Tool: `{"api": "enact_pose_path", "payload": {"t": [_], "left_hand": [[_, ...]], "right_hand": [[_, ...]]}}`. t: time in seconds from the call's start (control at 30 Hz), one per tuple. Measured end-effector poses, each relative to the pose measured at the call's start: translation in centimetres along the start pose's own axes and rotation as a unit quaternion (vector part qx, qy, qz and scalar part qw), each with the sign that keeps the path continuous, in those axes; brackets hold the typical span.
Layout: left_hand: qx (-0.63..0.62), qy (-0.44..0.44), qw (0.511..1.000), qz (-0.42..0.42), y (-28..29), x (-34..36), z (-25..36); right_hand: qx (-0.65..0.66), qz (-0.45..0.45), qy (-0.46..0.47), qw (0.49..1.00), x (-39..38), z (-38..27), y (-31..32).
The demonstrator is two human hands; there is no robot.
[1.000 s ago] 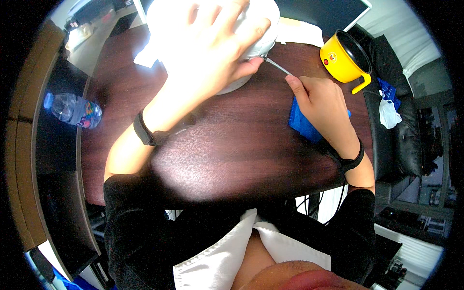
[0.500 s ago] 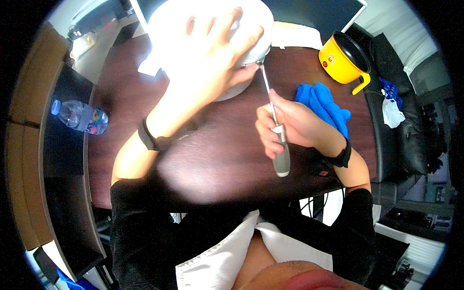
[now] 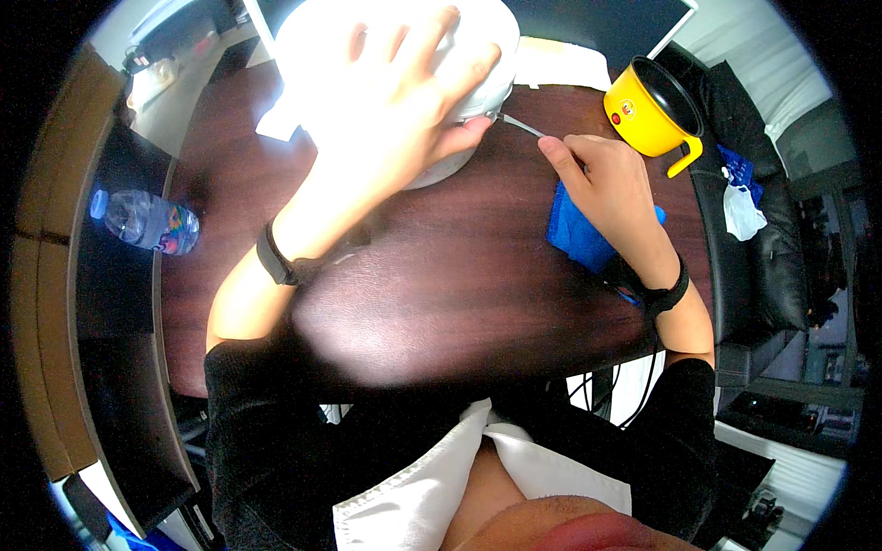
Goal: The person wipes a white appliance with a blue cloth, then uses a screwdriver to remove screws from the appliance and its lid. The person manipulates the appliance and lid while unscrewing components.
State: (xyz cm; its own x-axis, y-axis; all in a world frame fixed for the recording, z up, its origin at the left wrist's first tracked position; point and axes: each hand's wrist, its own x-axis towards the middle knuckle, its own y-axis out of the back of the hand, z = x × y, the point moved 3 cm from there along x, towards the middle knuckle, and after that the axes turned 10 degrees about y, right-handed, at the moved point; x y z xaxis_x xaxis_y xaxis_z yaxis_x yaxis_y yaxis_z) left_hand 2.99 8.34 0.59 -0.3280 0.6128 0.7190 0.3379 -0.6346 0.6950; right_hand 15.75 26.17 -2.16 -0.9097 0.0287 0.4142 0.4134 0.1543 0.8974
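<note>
My left hand (image 3: 404, 110) grips a white round appliance (image 3: 487, 28) at the top centre, fingers spread over it; glare hides much of its detail. My right hand (image 3: 606, 193) is closed on a screwdriver, whose metal shaft (image 3: 523, 124) reaches left to the appliance's lower right edge, beside my left thumb. The screwdriver's handle is hidden in my fist. A blue cloth (image 3: 574, 230) lies under my right hand.
A yellow pot (image 3: 634, 119) with a handle sits at the right of the wooden table (image 3: 432, 275). A water bottle (image 3: 147, 220) lies at the left. A dark screen (image 3: 606, 23) stands behind; a black sofa (image 3: 763, 285) is at the right.
My right hand swung down and left with the screwdriver half a second ago and is now back up and right, the shaft flatter again. My left hand stays on the appliance.
</note>
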Motion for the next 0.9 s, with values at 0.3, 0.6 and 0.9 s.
{"api": "enact_pose_path", "payload": {"t": [0.3,0.6,0.9], "left_hand": [[-0.005,0.005,1.0,-0.01,-0.1,-0.1,0.0],[-0.007,0.003,1.0,-0.007,-0.2,0.0,0.0],[-0.003,0.01,1.0,0.0,-0.2,-0.4,0.0]], "right_hand": [[-0.026,-0.006,0.0,1.0,0.1,-0.4,-0.2],[-0.029,-0.012,-0.012,0.999,0.0,-0.5,0.0],[0.204,-0.075,-0.105,0.97,-0.7,-0.1,-3.3]]}}
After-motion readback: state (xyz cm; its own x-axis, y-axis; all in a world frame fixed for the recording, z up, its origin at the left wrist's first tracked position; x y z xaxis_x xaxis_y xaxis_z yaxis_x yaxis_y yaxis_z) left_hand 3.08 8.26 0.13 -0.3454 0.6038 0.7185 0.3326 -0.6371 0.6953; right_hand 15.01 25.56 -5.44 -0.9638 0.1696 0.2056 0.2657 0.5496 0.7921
